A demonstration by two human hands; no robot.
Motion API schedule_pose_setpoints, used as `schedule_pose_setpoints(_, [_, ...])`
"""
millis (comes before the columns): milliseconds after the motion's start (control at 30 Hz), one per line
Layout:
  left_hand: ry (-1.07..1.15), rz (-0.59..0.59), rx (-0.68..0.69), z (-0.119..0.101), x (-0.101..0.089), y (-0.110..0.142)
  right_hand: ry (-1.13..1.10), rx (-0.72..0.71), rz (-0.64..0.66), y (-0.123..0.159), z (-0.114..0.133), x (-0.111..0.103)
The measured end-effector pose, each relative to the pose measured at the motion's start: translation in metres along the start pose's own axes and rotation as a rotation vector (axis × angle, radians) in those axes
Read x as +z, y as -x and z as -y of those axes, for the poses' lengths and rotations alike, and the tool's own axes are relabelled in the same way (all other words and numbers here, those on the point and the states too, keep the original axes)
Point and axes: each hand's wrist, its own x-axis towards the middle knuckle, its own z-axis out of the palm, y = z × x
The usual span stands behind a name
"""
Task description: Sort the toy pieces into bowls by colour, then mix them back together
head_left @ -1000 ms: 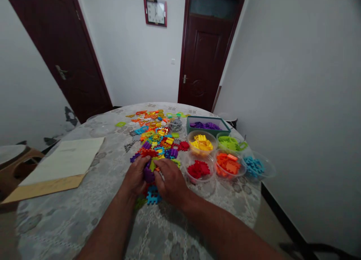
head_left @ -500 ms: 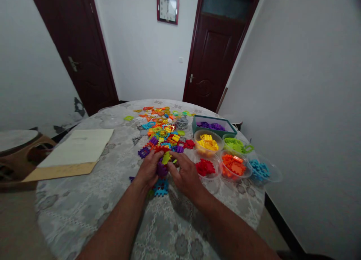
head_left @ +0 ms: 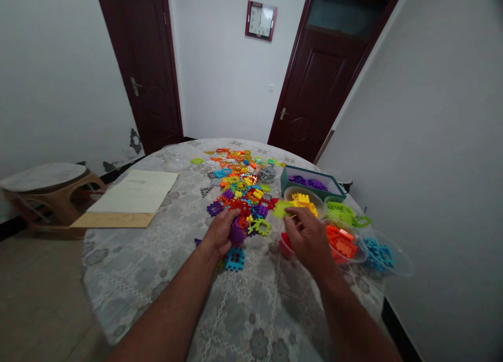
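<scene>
Steadily, carry the lime piece (head_left: 281, 209) clear of the nearby bowl (head_left: 321, 204) of yellow bits (head_left: 303, 199), your right grip (head_left: 311, 237) closed on its edge and your left grip (head_left: 217, 233) clamped on the purple piece (head_left: 237, 234).

Right hand (head_left: 310, 239) now apart from left hand (head_left: 220, 233) and over toward the bowls, lime green piece (head_left: 282, 209) drawn away in its fingers, red pieces' bowl (head_left: 286, 249) now partly covered, seemingly by that hand.
</scene>
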Motion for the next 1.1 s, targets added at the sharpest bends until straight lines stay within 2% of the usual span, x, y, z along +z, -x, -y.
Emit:
schedule_pose_setpoints(100, [-0.016,0.014,-0.032,0.001,0.000,0.001,0.243,0.070,-0.065,-0.020,-0.055,-0.043])
schedule_pose_setpoints(200, [-0.031,0.037,-0.058,0.001,0.003,0.004,0.470,0.164,-0.108,-0.036,-0.120,-0.074])
schedule_pose_setpoints(300, [-0.042,0.042,-0.071,0.000,0.004,0.007,0.606,0.268,-0.086,-0.044,-0.172,-0.091])
schedule_pose_setpoints(400, [-0.049,0.030,-0.079,-0.002,0.004,0.007,0.670,0.318,-0.073,-0.046,-0.192,-0.097])
schedule_pose_setpoints(467, [-0.047,0.028,-0.088,-0.003,0.004,0.007,0.670,0.256,-0.130,-0.044,-0.183,-0.095])
schedule_pose_setpoints(567, [-0.065,0.049,-0.106,-0.005,0.004,0.009,0.525,0.110,-0.191,-0.035,-0.137,-0.080])
schedule_pose_setpoints(633, [-0.099,0.089,-0.131,-0.006,0.005,0.010,0.325,0.069,-0.120,-0.024,-0.094,-0.061])
schedule_pose_setpoints(733, [-0.152,0.151,-0.166,-0.005,0.006,0.014,0.058,0.057,0.082,-0.006,-0.030,-0.028])
schedule_pose_setpoints(833, [-0.190,0.232,-0.186,-0.002,0.009,0.019,-0.074,0.014,0.188,0.008,0.010,0.002])
schedule_pose_setpoints(967, [-0.190,0.265,-0.211,0.002,0.014,0.025,-0.125,0.037,0.206,0.014,0.022,0.025])
schedule_pose_setpoints(1100, [-0.142,0.214,-0.215,0.002,0.018,0.026,-0.095,0.097,0.146,0.009,0.012,0.021])
